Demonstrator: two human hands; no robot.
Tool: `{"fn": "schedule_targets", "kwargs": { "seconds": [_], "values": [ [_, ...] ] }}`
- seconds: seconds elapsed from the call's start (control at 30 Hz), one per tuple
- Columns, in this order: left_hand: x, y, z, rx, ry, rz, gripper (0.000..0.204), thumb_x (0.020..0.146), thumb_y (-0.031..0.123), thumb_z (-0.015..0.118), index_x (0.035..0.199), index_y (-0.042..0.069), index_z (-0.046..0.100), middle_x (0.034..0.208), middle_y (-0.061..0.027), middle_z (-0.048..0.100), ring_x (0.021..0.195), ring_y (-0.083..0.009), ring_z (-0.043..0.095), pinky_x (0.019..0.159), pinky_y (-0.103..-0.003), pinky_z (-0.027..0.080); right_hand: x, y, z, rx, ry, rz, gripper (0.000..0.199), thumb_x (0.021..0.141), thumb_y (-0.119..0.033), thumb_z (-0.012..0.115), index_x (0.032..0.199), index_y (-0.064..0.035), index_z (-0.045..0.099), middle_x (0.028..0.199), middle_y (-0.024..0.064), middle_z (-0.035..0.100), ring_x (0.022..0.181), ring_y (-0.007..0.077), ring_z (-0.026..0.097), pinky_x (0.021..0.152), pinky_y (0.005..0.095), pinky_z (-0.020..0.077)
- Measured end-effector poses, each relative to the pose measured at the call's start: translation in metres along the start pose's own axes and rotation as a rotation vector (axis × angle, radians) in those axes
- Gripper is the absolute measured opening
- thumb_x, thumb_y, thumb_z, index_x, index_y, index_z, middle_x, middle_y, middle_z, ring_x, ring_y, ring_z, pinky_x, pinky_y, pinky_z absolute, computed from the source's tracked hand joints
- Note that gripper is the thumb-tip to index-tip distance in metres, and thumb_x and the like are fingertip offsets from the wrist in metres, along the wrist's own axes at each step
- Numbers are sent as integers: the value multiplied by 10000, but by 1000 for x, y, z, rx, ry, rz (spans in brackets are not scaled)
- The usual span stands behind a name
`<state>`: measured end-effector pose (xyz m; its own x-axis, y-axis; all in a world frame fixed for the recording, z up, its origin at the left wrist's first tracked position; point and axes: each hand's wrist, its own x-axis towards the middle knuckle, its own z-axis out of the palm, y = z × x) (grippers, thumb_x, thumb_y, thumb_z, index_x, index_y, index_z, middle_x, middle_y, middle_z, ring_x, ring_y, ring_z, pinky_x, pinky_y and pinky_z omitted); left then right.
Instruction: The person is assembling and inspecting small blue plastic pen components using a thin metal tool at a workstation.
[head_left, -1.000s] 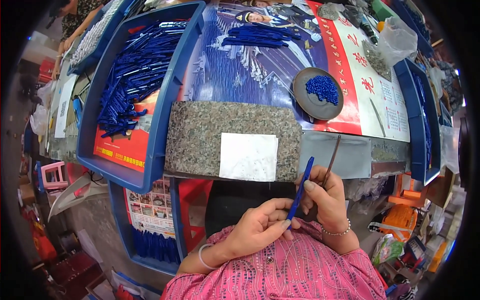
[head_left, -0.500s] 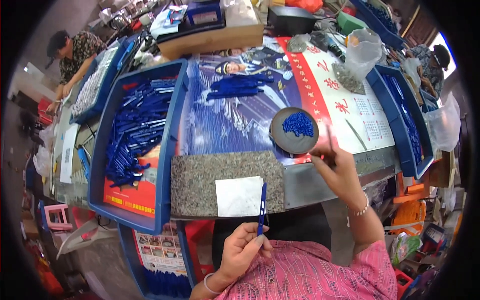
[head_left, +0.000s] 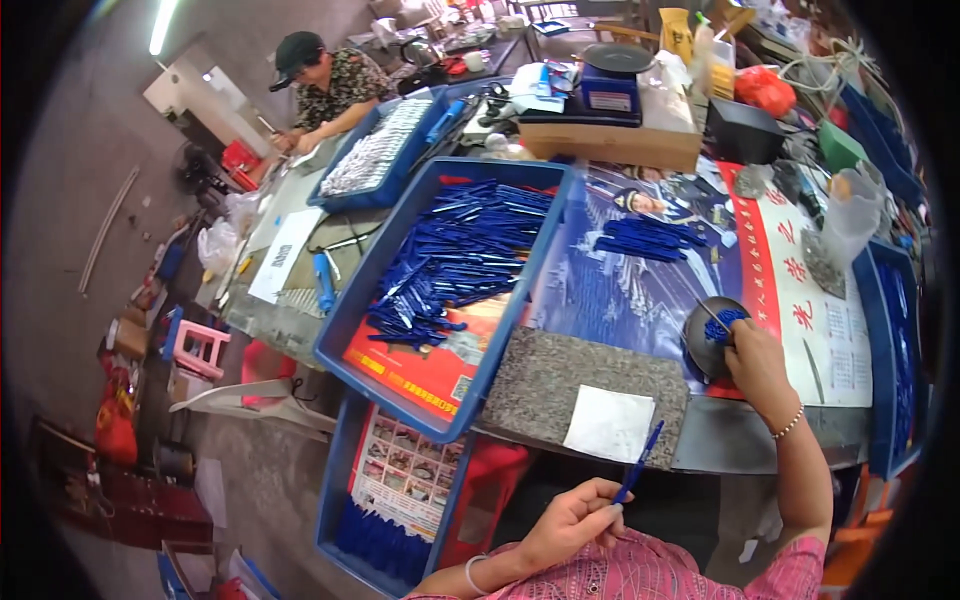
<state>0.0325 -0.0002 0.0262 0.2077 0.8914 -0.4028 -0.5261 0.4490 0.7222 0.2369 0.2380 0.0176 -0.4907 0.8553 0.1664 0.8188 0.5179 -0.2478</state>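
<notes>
Pen barrel (head_left: pixel 640 462), blue, pinched in left hand (head_left: pixel 572 518) fingertips, bottom centre, tip up toward white paper (head_left: pixel 610 424). Right hand (head_left: pixel 758 368) at right, fingers closed on a thin rod poking into round dish (head_left: pixel 712 338) of blue caps (head_left: pixel 724 324).

Blue pen barrel (head_left: pixel 638 476): slim, pointing up and tilting right, sitting low centre of frame, lower end being pinched in left hand (head_left: pixel 570 520). Round dark dish (head_left: pixel 700 345): lying on counter at right of frame, holding heap of small blue caps (head_left: pixel 727 324). Thin rod (head_left: pixel 714 319): slanting over dish, being held by right hand (head_left: pixel 760 368).
</notes>
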Motion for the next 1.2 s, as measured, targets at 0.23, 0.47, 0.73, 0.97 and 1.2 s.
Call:
{"fn": "schedule_targets", "kwargs": {
  "seconds": [0.23,0.47,0.73,0.97,1.2],
  "values": [
    [5,-2,5,34,-43,-12,224,917,77,447,1123,-11,465,780,-46,574,668,-77,558,621,-194,462,8,4,3,-42,-4,-60,95,716,-37,556,774,8,496,785,189,540,714,360,551,640,429,441],
    [9,-4,7,64,-29,-28,224,919,84,448,1123,-8,466,775,-42,580,656,-73,559,596,-190,445,9,5,-5,-103,-82,-88,86,708,-12,522,767,9,463,759,196,520,694,371,532,629,448,426],
    [11,-8,10,61,-59,-9,225,919,85,448,1123,-8,463,774,-48,585,655,-75,560,592,-193,445,9,5,-11,17,-29,-163,88,691,-9,527,724,24,453,710,209,519,652,380,516,597,440,416],
    [12,-7,8,57,-47,16,225,917,86,450,1122,-8,460,771,-51,586,642,-76,564,576,-192,451,-26,-26,-43,710,6,129,80,726,70,522,734,-5,495,661,39,543,503,32,458,441,208,336],
    [13,-3,13,77,-54,-26,218,920,113,459,1110,8,458,767,-36,570,632,-67,531,592,-192,444,-85,-64,-45,1303,-153,353,112,667,76,577,687,-19,521,685,20,574,526,17,456,447,169,340]
  ]
}}
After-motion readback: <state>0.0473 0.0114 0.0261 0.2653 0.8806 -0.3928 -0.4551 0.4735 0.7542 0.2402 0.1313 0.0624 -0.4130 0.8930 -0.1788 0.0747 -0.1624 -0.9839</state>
